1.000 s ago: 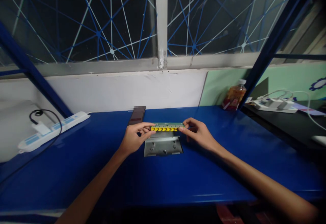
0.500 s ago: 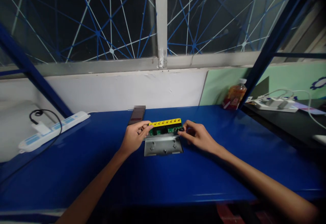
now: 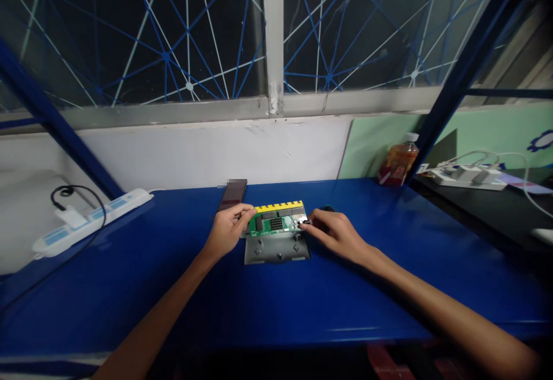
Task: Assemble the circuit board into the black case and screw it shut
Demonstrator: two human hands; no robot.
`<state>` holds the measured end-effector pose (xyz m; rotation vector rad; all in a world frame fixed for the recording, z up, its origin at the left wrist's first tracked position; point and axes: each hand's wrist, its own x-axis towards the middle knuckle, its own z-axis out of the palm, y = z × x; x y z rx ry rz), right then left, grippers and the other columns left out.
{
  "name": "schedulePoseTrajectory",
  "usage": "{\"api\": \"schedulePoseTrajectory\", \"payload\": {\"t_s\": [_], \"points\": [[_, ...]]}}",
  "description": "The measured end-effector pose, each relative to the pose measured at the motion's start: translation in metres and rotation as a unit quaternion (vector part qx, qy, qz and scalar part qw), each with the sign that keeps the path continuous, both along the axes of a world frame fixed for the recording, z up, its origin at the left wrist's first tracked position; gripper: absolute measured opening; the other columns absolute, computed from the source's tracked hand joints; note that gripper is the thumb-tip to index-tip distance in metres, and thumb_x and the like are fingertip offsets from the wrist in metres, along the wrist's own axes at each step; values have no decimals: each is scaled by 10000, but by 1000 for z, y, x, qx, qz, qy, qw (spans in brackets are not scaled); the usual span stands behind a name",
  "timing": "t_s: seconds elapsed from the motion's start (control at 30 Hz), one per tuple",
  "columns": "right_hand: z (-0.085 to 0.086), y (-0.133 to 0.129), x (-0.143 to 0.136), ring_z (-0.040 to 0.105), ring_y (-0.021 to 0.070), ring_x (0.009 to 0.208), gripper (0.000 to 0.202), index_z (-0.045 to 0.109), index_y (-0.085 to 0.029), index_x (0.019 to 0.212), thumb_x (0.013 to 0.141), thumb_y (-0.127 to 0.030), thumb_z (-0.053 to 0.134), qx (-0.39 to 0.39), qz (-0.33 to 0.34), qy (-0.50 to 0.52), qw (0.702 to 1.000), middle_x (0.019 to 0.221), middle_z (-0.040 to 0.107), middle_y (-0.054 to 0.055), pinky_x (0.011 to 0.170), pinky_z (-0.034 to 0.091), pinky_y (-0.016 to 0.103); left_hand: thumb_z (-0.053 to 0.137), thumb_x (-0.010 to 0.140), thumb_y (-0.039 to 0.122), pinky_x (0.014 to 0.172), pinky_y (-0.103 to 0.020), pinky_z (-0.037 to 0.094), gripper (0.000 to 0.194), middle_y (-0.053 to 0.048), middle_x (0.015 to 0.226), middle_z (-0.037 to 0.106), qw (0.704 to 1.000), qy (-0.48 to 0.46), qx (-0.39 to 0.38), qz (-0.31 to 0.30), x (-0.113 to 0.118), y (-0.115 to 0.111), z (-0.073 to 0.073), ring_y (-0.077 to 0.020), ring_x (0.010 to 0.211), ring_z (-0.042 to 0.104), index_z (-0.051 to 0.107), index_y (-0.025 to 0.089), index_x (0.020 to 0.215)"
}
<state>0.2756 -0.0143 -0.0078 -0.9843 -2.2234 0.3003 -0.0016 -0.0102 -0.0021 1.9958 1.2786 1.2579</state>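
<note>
A green circuit board (image 3: pixel 268 225) with a yellow connector strip (image 3: pixel 279 205) along its far edge is held tilted between both hands, its chip side facing me. My left hand (image 3: pixel 228 227) pinches the board's left end between thumb and fingers. At the right end, my right hand (image 3: pixel 334 229) grips the board by a small dark part near the corner. Just below the board, a grey metal casing (image 3: pixel 277 250) with small raised posts lies on the blue table (image 3: pixel 207 305). The board hides the casing's far part.
A dark flat phone-like object (image 3: pixel 233 192) lies behind my left hand. A white power strip (image 3: pixel 93 224) with a black cable is at the left. A bottle (image 3: pixel 398 161) stands at the back right, near another power strip (image 3: pixel 469 177). A small dark object is behind my right hand.
The circuit board has tilted so that its green face shows more and the yellow strip looks narrower. Both hands have kept their hold, with only slight finger movement.
</note>
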Motion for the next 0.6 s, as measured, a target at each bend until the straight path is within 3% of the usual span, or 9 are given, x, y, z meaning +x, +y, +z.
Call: {"api": "schedulePoseTrajectory", "payload": {"t_s": [0.27, 0.33, 0.5, 0.6], "points": [[0, 1, 0, 495, 112, 615, 302, 515, -182, 776, 848, -462, 605, -58, 79, 18, 995, 718, 558, -8, 550, 372, 230, 516, 892, 358, 539, -194, 440, 294, -26, 706, 669, 996, 55, 57, 48, -2, 2, 0, -132, 602, 590, 694, 130, 836], [-1, 1, -1, 497, 116, 629, 291, 514, -181, 779, 864, -449, 588, -38, 83, 14, 996, 735, 551, 0, 569, 381, 236, 520, 891, 353, 585, -201, 463, 285, -34, 753, 691, 995, 54, 64, 50, -2, 2, 0, -151, 665, 620, 698, 134, 848], [-2, 1, 2, 493, 133, 655, 272, 553, -170, 801, 910, -417, 522, 40, 63, -13, 997, 763, 546, 29, 592, 386, 263, 531, 876, 361, 461, -184, 423, 283, -2, 612, 619, 999, 23, 35, 32, 0, 1, 0, -113, 493, 540, 688, 125, 879], [-3, 1, 4, 482, 134, 637, 270, 574, -162, 808, 914, -403, 514, 65, 58, -18, 996, 760, 545, 37, 574, 382, 270, 535, 870, 353, 461, -186, 443, 272, -7, 619, 615, 1000, 4, 20, 12, 1, 3, -2, -111, 490, 539, 675, 122, 906]]}}
